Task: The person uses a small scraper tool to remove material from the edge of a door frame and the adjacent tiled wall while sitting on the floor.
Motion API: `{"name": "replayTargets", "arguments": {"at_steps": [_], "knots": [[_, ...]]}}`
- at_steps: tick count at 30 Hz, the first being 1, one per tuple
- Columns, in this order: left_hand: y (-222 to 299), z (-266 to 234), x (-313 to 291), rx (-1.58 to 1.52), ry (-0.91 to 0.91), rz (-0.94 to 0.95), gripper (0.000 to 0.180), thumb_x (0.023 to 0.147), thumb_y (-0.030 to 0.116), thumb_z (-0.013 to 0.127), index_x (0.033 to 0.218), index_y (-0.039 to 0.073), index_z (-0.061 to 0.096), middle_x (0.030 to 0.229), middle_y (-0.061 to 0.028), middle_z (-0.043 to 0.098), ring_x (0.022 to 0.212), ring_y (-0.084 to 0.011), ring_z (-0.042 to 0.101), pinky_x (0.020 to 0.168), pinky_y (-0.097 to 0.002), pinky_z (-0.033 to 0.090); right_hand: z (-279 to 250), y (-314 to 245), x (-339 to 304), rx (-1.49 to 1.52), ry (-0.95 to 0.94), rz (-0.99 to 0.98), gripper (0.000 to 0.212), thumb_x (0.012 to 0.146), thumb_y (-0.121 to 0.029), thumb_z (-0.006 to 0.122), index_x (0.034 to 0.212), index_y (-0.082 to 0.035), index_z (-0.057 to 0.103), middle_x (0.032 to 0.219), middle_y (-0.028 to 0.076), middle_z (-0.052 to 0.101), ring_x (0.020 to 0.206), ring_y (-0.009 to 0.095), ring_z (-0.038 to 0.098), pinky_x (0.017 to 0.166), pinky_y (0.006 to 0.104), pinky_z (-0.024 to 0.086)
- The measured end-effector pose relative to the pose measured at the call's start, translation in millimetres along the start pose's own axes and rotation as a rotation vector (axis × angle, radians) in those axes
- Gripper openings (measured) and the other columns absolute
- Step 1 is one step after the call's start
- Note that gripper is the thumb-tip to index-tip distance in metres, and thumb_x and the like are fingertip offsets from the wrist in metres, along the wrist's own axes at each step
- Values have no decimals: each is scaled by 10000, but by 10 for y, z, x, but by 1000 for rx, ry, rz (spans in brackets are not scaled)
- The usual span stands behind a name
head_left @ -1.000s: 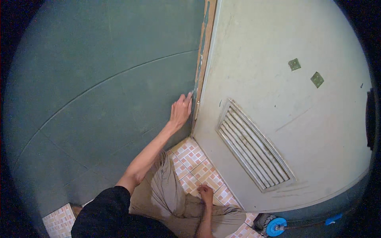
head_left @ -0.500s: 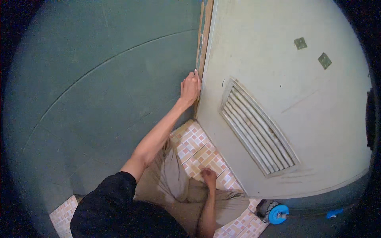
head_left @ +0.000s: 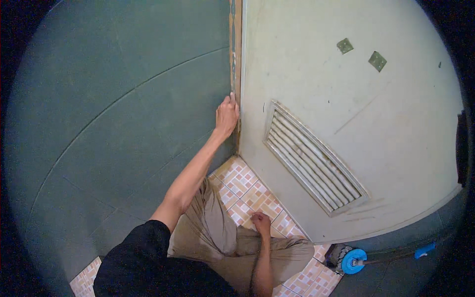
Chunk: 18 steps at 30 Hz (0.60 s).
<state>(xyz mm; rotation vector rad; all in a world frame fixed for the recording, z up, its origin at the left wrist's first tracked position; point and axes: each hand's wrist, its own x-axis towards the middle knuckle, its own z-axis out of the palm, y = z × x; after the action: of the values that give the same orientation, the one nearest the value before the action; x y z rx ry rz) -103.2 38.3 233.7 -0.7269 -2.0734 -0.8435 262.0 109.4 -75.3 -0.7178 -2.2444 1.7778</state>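
Observation:
My left hand (head_left: 227, 117) is raised against the narrow wooden door frame (head_left: 237, 59), its fingers bunched together at the edge where the frame meets the dark green wall (head_left: 138, 123). Anything inside those fingers is hidden by the back of the hand. Bare brown wood and rough, flaked patches show along the frame above it. Low over the patterned tile floor (head_left: 235, 178), in front of my folded legs (head_left: 213, 242), my right hand (head_left: 261, 222) has its fingers curled in. Whether it holds something small cannot be made out.
To the right stands a pale door (head_left: 307, 64) with a slatted vent (head_left: 316, 161) and two green diamond-shaped patches (head_left: 377, 61). Beyond its lower edge, a blue disc-shaped object (head_left: 354, 261) stands beside a dark, rounded thing on the floor.
The whole view has shifted, so the frame and door appear farther left. My left hand stays at the frame, fingers still bunched. My right hand remains low with curled fingers.

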Motion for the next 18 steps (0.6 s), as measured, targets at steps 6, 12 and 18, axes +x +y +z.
{"name": "replayTargets", "arguments": {"at_steps": [6,12,18], "knots": [[8,-58,-87,76,-333,68,358,875,89,546,1208,-41,537,920,-228,591,787,-397,628,658,-463,535,-165,178,84,-146,52,-4,254,877,-247,628,880,-4,701,761,70,699,704,129,639,645,278,504],[169,-427,221,69,-146,3,356,874,117,553,1199,-27,543,875,-205,576,784,-376,637,649,-464,531,-126,-66,-9,-48,-7,124,220,808,-231,648,880,-35,717,819,101,721,747,200,693,702,329,534],[254,19,50,121,-122,-55,441,864,136,571,1265,-33,501,955,-196,606,748,-356,643,639,-460,540,-136,211,126,44,43,77,205,849,-202,640,926,-20,695,752,70,708,699,139,670,657,272,531]]}}
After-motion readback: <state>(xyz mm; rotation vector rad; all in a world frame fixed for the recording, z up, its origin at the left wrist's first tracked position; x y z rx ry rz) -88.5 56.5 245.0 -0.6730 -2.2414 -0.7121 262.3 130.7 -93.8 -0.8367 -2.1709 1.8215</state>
